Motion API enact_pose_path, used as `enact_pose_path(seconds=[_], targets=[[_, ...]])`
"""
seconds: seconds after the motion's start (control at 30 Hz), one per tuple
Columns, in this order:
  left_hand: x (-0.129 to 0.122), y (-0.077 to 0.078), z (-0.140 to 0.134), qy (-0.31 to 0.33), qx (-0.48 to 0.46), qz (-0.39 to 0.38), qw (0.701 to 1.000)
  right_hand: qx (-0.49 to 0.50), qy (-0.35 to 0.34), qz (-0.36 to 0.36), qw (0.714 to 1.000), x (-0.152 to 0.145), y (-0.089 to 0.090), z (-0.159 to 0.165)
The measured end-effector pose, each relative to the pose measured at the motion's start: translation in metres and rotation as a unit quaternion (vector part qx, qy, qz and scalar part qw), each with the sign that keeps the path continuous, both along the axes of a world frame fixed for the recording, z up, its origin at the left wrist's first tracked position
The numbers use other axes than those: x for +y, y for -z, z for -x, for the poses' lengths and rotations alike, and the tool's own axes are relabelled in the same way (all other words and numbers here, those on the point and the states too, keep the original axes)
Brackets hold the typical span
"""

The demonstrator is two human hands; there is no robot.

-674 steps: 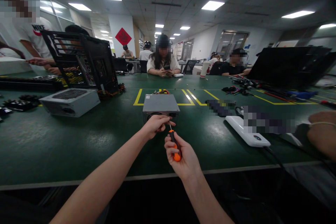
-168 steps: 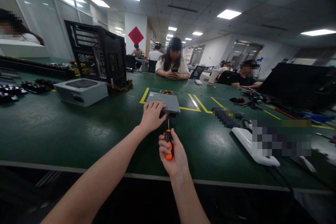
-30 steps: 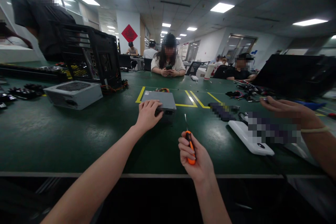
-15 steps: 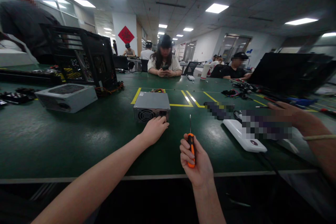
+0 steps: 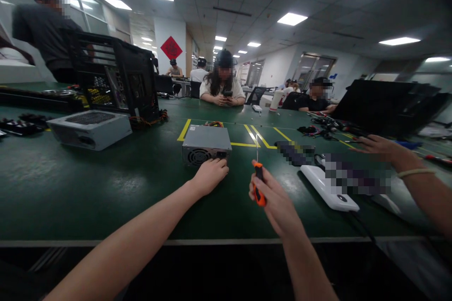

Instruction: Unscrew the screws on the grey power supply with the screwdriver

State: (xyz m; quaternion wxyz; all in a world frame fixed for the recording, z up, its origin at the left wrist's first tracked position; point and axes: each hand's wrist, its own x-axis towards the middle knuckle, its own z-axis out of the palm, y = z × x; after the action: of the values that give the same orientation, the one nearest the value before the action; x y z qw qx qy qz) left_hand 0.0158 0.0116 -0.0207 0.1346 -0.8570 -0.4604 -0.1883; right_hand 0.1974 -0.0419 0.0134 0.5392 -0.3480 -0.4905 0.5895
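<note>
A grey metal power supply unit (image 5: 208, 138) sits on the green table, its fan grille and socket facing me. My left hand (image 5: 211, 176) is closed against its lower front at the socket side, the fingers bent together; the fingertips are partly hidden. To the right, my right hand (image 5: 275, 197) grips a screwdriver (image 5: 259, 186) by its orange and black handle. The thin shaft points up and away from me, apart from the power supply unit. Coloured cables (image 5: 214, 124) show behind the unit.
Left stand a second power supply (image 5: 90, 129) and an open black computer case (image 5: 113, 80). At right lie a white power bank (image 5: 328, 188), several cables (image 5: 318, 124) and a co-worker's hand (image 5: 383, 150). A person (image 5: 222, 87) with a phone sits opposite. Yellow tape (image 5: 243, 144) marks the table.
My right hand has raised the screwdriver slightly and turned so the back of the hand shows more. My left hand stays at the power supply unit. The view has shifted a little.
</note>
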Motion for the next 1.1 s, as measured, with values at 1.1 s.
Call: enact_pose_path(seconds=[1.1], targets=[[0.009,-0.010,0.016,0.054,-0.522,0.227,0.820,0.031,0.087,-0.287,0.953,0.092,-0.047,0.006]])
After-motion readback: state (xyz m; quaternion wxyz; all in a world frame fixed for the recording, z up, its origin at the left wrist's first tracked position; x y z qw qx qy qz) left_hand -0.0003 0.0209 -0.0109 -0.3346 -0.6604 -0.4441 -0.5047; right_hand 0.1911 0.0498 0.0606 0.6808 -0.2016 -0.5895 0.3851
